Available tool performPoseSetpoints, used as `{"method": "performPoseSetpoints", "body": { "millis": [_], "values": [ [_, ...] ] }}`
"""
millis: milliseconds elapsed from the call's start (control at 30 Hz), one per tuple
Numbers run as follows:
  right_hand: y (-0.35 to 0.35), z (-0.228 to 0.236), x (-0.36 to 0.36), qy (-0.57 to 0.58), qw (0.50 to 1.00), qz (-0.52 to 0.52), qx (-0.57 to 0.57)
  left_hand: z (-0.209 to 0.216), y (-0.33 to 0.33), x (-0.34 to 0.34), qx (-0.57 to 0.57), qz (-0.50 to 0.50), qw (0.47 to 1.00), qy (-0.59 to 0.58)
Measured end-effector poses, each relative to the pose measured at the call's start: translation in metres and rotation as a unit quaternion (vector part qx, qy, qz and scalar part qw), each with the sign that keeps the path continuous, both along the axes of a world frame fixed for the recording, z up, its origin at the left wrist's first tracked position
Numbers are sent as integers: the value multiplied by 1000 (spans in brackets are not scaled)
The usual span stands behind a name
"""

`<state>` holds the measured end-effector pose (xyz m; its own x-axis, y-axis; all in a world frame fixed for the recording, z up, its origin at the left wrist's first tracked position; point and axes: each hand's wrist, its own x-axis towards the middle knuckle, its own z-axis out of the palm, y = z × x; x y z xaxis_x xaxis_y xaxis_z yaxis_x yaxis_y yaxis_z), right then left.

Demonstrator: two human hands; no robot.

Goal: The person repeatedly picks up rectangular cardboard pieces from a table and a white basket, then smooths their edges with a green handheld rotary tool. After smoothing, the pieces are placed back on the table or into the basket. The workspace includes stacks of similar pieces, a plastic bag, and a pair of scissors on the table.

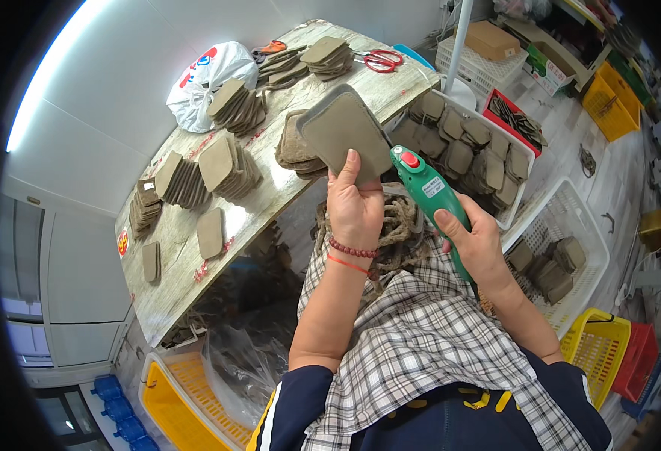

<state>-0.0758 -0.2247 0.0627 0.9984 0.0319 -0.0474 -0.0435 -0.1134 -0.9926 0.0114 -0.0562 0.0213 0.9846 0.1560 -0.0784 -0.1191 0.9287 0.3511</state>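
Observation:
In front of me, my left hand point(355, 203) grips a flat, olive-brown pad with rounded corners point(345, 134), thumb on its face. My right hand point(474, 239) is wrapped round a green handheld electric cutter point(429, 188) with a red button. The cutter's head is at the pad's right edge; its blade is too small to make out. Behind the held pad, a stack of similar pads point(295, 146) lies on the table. A tangle of brown trimmed strips point(399, 225) rests on the checked cloth point(420, 323) over my lap.
The marbled table point(274, 192) bears several pad stacks point(225, 169), a white plastic bag point(214, 79) and red scissors point(383, 61). At my right stand white baskets of pads point(522, 184) and a red box of strips point(514, 120). Yellow baskets point(187, 410) flank me.

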Motion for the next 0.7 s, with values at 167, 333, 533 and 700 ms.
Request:
{"method": "performPoseSetpoints", "body": {
  "millis": [167,333,533,700],
  "values": [
    [-3,2,4,-2,1000,-5,11,-2,-8,-13,17,-28,999,18],
    [-7,9,11,2,1000,-4,19,-10,-11,-25,32,-66,997,10],
    [-23,14,14,25,999,21,41,-17,2,-34,81,-114,990,-8],
    [-44,20,11,40,996,78,1,-15,36,-32,169,-151,974,-28]
  ]
}}
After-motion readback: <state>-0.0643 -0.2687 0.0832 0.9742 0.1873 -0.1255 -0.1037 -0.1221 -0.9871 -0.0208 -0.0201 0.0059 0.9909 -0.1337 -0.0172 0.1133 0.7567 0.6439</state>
